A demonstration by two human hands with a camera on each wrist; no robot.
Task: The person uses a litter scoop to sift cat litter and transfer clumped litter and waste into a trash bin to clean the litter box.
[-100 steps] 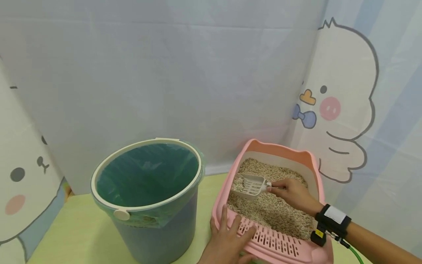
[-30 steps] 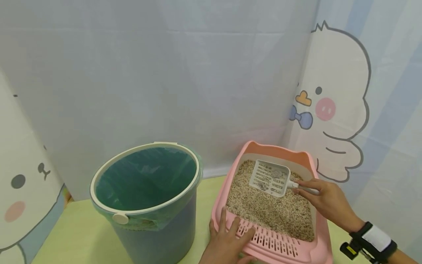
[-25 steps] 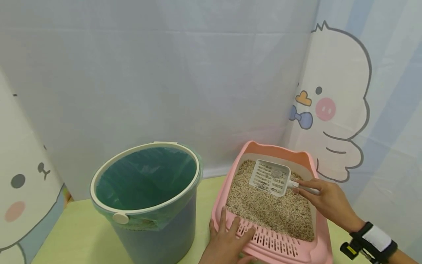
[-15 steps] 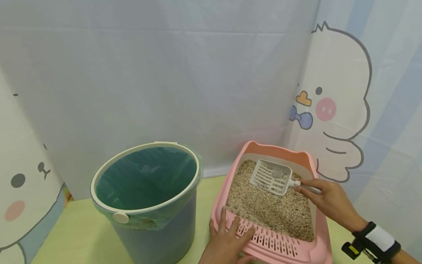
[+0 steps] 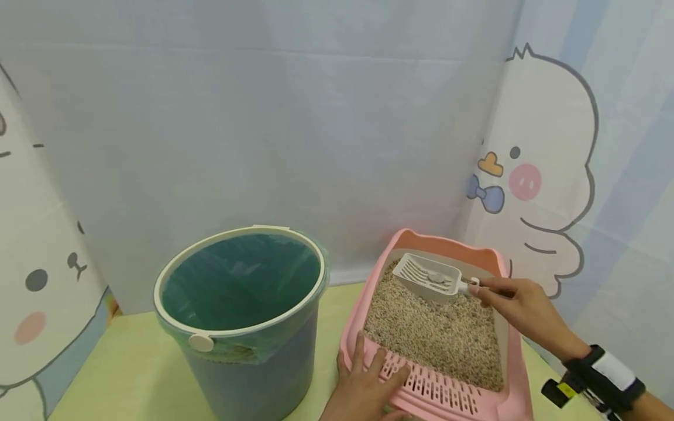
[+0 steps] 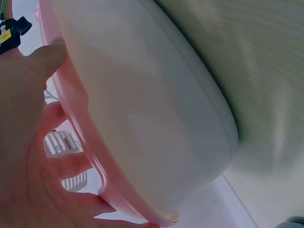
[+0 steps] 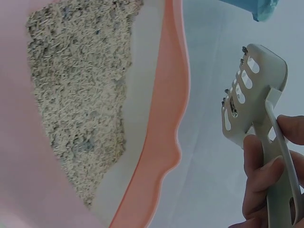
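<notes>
A: Where's the scoop?

B: Lifted just above the litter, toward the far end of the pink litter box. A greyish clump sits in its slotted bowl. The right-wrist view shows the underside with a few grains stuck in the slots.

A: Right hand?

B: Closed around the scoop's thin white handle, thumb on top, fingers curled under. Firm grip at the handle's end, well back from the bowl.

A: How would it handle?

B: Looks like light, stiff plastic, probably a bit slick. The handle is the only sensible hold. Load seems small, so weight is no issue, but I'd guess tilting spills the clump through the open front. Best kept level.

A: Left hand?

B: Flat, fingers spread and straight, pressing on the box's near grated lip. Holding nothing, just touching. The left-wrist view shows the palm against the pink rim with the pale tub underneath.

A: Anything else?

B: A blue bin with a green liner stands left of the box on the yellow-green table, near but apart. Cartoon duck curtain behind.
</notes>
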